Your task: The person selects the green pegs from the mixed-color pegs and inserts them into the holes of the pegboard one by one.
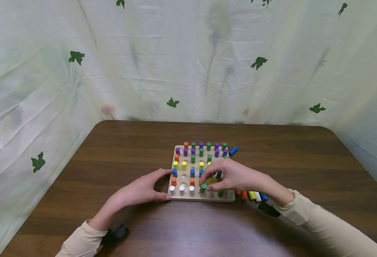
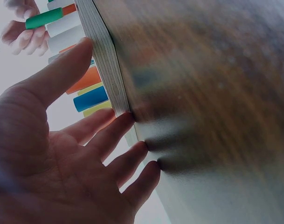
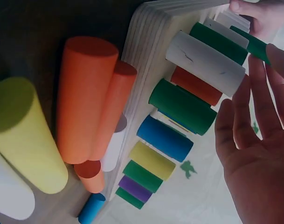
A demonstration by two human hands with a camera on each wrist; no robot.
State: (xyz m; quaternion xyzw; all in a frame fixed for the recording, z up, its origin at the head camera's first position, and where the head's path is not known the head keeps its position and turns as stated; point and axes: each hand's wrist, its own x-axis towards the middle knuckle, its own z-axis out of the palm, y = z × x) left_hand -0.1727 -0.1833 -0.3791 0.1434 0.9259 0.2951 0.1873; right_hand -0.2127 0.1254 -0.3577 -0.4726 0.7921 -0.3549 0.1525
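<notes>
A light wooden pegboard [image 1: 188, 198] carries rows of white, orange, blue, yellow, green and purple pegs, with a few bare holes among them. My left hand [image 1: 140, 189] lies along its left side, thumb at the near corner and fingers extended. In the left wrist view, those fingertips meet the board's layered edge [image 2: 104, 56] and the table beside it. Between thumb and fingertips my right hand [image 1: 231, 175] pinches a green peg [image 1: 203, 187], tilted over the front row to the right of three white pegs. The right hand covers part of the board's middle and right.
Loose orange [image 1: 244, 195], yellow [image 1: 251, 195], white [image 1: 258, 197] and blue pegs [image 1: 264, 196] lie right of the board, close to my right wrist. Another blue peg [image 1: 233, 151] lies by the far right corner. A pale curtain [image 1: 188, 71] hangs behind the brown table [image 1: 137, 142].
</notes>
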